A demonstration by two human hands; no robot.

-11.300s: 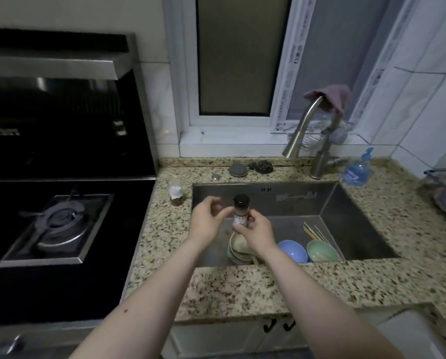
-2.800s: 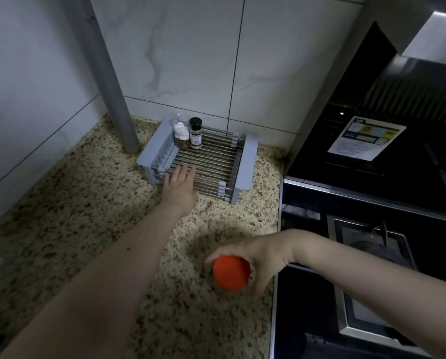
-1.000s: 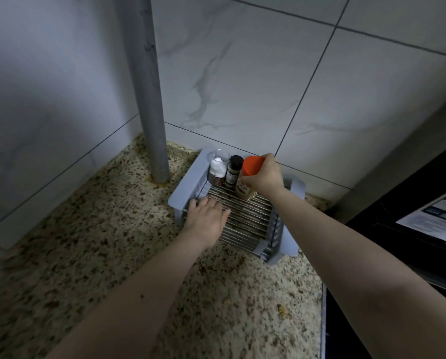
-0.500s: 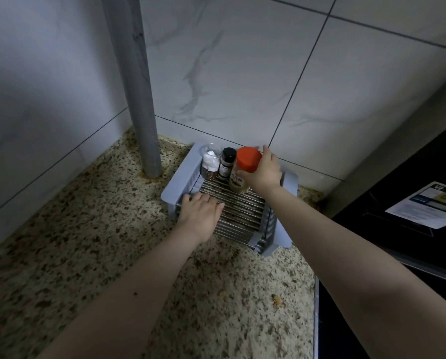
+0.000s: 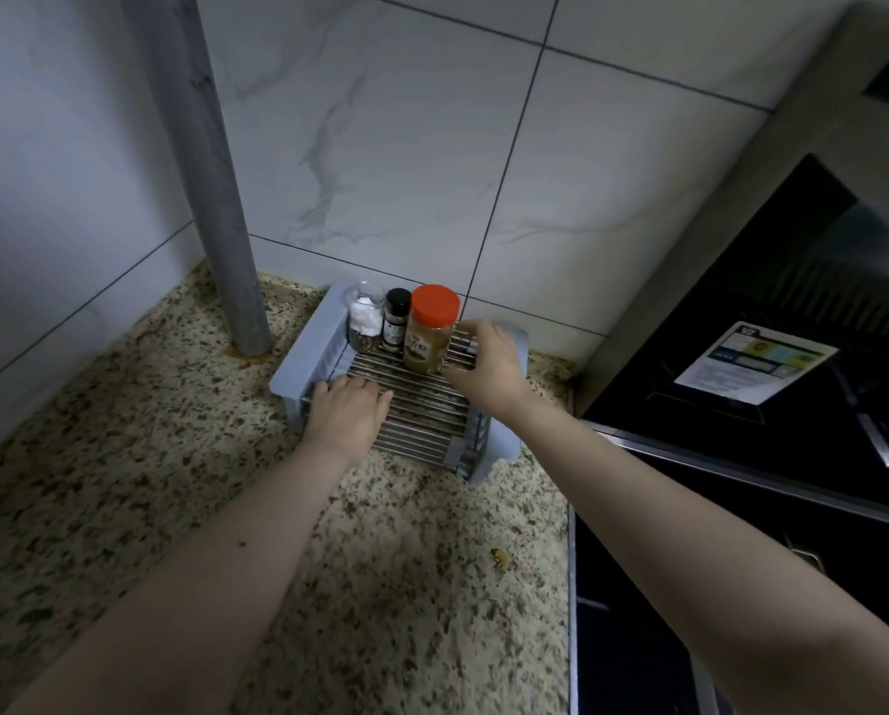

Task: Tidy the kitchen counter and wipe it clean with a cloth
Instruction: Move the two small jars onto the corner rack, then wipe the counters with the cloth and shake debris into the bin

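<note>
A grey dish rack (image 5: pixel 308 353) with metal bars sits on the speckled granite counter (image 5: pixel 148 456) against the tiled wall. At its back stand three containers in a row: a clear-lidded spice jar (image 5: pixel 364 322), a black-capped bottle (image 5: pixel 396 325) and a larger jar with an orange lid (image 5: pixel 429 332). My right hand (image 5: pixel 489 366) is just right of the orange-lidded jar, fingers spread, its tips at the jar's side. My left hand (image 5: pixel 349 410) lies palm down on the rack's front left bars. No cloth is in view.
A grey vertical pipe (image 5: pixel 210 172) rises from the counter left of the rack. A black stove and hood unit (image 5: pixel 741 456) with a paper label (image 5: pixel 754 361) borders the counter on the right. A small food crumb (image 5: pixel 499 557) lies on the counter near the stove edge.
My right hand has set the orange-lidded jar down on the rack beside the black-capped bottle and loosened its grip. My left hand stays on the rack.
</note>
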